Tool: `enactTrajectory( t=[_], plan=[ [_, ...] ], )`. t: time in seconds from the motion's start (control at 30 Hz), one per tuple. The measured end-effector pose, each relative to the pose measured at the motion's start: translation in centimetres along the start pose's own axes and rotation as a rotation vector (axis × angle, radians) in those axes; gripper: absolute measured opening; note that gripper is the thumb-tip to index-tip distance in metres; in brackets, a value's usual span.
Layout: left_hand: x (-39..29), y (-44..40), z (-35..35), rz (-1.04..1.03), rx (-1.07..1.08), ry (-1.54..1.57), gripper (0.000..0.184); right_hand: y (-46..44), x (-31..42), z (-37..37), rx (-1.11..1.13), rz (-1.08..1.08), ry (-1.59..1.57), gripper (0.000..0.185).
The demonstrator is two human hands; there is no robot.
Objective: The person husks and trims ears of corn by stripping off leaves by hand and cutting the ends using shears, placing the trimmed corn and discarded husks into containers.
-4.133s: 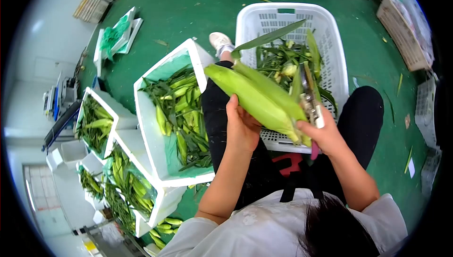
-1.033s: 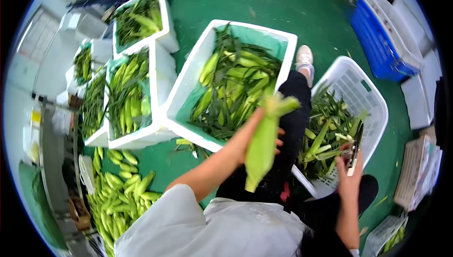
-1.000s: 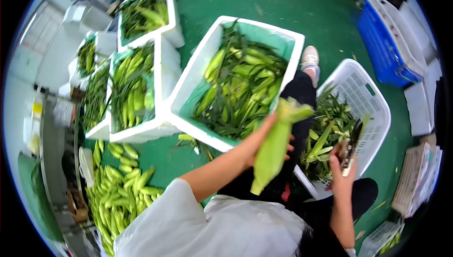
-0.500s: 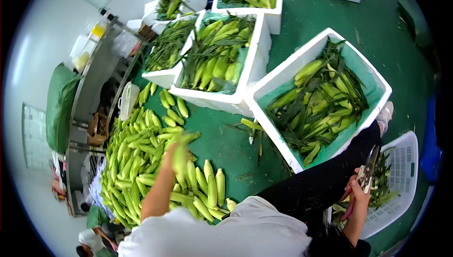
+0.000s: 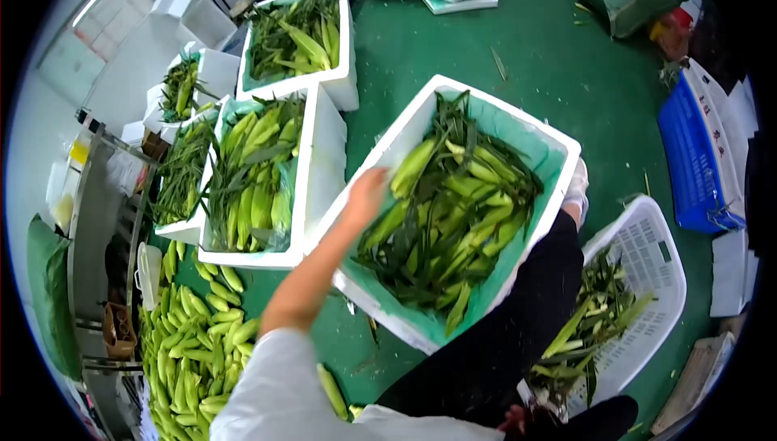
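The left hand (image 5: pixel 368 188) is seen, blurred, over the left side of a foam box (image 5: pixel 410 129); whether its grip is wide, narrow or filled cannot be told. In the box, husked-over corn ears (image 5: pixel 477 190) are heaped among dark leaves (image 5: pixel 421 222). The right hand (image 5: pixel 514 420) is shown only dimly at the lower edge, its grip unreadable. Near it, leaf trimmings (image 5: pixel 583 336) are held in a white basket (image 5: pixel 639 239). More ears are piled at lower left on the green floor (image 5: pixel 421 28).

Matt foam box (image 5: pixel 405 129), filmy liner (image 5: pixel 530 146), smooth plastic basket (image 5: pixel 668 267).
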State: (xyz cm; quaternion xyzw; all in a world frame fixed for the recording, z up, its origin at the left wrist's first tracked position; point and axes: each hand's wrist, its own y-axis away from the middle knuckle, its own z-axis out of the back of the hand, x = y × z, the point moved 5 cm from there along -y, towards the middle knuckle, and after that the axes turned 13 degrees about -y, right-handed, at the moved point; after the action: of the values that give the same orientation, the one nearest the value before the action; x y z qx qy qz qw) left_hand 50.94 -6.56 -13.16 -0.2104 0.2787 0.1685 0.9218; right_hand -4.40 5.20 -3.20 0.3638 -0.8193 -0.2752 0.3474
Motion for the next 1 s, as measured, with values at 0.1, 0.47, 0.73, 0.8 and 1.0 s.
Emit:
enactTrajectory(
  t=[0.1, 0.47, 0.73, 0.8, 1.0],
  plan=[
    [1.4, -8.1, -13.4, -0.168, -0.079, -0.534, 0.028, -0.8, 0.4, 0.3, -0.009, 0.001, 0.051, 0.056],
    [-0.1, 2.1, -20.6, 0.775, 0.581, 0.466, 0.062, 1.2, 0.2, 4.7, 0.118, 0.238, 0.261, 0.076],
    [-26.0, 12.6, -2.9, 0.600, 0.840, 1.496, 0.075, 3.0, 3.5, 0.1, 0.124, 0.401, 0.259, 0.069],
    [-28.5, 14.4, -2.7, 0.562, 0.934, 1.257, 0.073, 2.6, 4.4, -1.0, 0.218, 0.392, 0.453, 0.071],
    [-37.9, 17.9, -2.1, 0.231, 1.203, 0.767, 0.077, 3.8, 8.3, 0.6, 0.166, 0.567, 0.902, 0.083]
  ],
)
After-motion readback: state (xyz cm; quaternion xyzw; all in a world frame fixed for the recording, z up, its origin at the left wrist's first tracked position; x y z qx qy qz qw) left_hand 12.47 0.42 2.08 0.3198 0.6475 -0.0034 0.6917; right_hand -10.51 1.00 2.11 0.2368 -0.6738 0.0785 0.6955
